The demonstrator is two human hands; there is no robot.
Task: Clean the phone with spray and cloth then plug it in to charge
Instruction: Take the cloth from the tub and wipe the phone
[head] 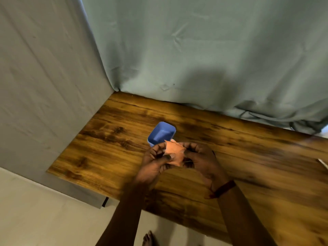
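An orange cloth [174,152] is bunched between both my hands above the wooden table [106,148]. My left hand [156,162] pinches its left side with thumb and fingers. My right hand [200,158] grips its right side. The phone and the spray are not in view; whether something lies under the cloth I cannot tell.
A blue plastic cup-like container [162,133] stands on the table just behind my hands. A white object [323,163] pokes in at the right edge. Grey-green curtains [195,50] hang behind and to the left of the table. My bare foot [149,238] shows on the floor below.
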